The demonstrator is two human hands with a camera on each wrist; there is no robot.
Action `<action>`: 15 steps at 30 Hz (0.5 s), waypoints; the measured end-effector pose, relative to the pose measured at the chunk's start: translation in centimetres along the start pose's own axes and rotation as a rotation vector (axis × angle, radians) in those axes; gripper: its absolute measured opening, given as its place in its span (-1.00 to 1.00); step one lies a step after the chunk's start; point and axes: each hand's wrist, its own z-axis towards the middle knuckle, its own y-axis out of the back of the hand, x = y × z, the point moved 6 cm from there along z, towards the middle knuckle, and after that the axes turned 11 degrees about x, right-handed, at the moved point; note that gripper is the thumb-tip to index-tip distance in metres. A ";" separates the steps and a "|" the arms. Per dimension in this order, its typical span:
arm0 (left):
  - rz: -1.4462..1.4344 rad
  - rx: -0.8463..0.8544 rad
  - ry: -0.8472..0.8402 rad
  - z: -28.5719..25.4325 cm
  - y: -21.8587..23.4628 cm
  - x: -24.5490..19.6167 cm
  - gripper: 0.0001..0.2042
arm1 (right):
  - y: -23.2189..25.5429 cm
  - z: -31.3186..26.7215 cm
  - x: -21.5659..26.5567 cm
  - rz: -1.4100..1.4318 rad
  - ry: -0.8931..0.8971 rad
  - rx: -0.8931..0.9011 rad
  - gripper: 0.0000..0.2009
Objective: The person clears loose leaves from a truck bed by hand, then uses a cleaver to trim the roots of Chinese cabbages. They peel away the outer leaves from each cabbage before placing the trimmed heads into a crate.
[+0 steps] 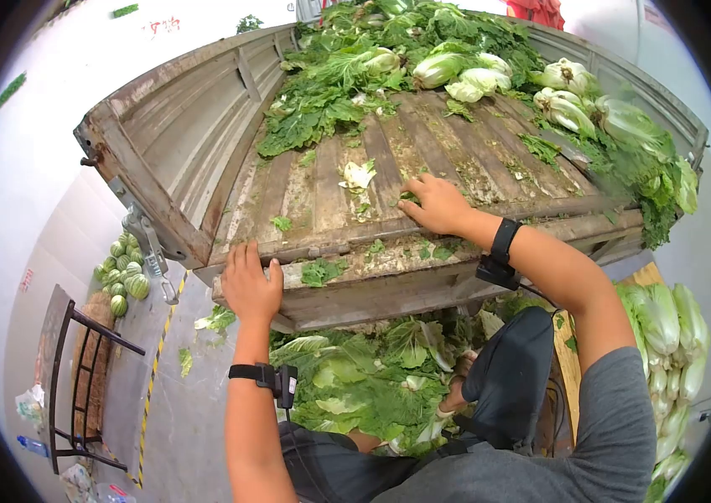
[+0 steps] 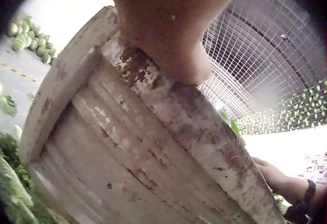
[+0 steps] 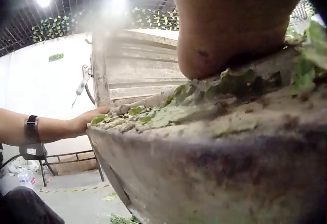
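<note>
My left hand (image 1: 252,283) rests on the left end of the worn lowered tailgate (image 1: 355,303), fingers stretched forward onto the wood. In the left wrist view the heel of that hand (image 2: 168,55) lies on the tailgate's top edge. My right hand (image 1: 438,206) rests on the truck bed (image 1: 322,189) just past the tailgate, with a small green leaf scrap (image 1: 408,199) at its fingertips. A torn pale cabbage piece (image 1: 358,175) lies left of it. Leaf scraps (image 1: 322,272) are scattered on the tailgate between the hands.
Napa cabbages (image 1: 439,70) and loose leaves (image 1: 322,113) heap at the bed's far end and right side. More leaves (image 1: 347,377) cover the floor around the feet. Stacked cabbages (image 1: 666,335) stand at right. Striped melons (image 1: 131,272) and a black metal frame (image 1: 62,369) are at left.
</note>
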 end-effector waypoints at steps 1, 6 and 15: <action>-0.004 -0.005 -0.006 0.0 0.0 -0.1 -0.50 | 0.1 -0.3 0.0 -0.015 -0.005 -0.028 -0.57; -0.021 0.028 0.013 0.0 0.5 -0.3 -0.52 | 0.5 -1.7 0.4 -0.019 -0.034 -0.160 -0.62; -0.011 0.038 0.035 0.0 0.0 0.0 -0.50 | 0.0 -5.5 5.9 0.151 0.070 -0.441 -0.83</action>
